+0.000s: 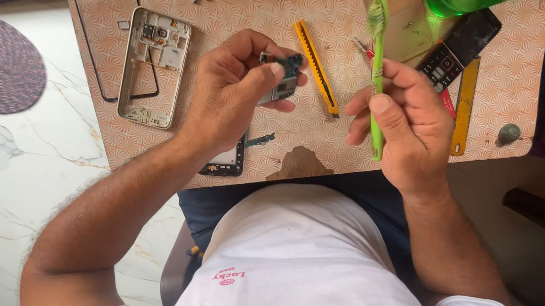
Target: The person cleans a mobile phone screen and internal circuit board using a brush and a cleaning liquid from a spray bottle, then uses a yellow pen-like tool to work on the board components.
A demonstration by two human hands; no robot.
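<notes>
The left hand point(227, 90) pinches a small dark circuit board point(288, 74) between thumb and curled fingers. The right hand point(406, 127) grips a green plastic toothbrush point(377, 67), fingers closed round it. The board's details are too small to make out.

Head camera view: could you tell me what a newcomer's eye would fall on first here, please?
Probably the bright green toothbrush held upright in the right hand, beside the left hand pinching a small circuit board over the table's middle. Next, the stripped phone frame lying left on the patterned table, and the yellow utility knife between the hands.
</notes>
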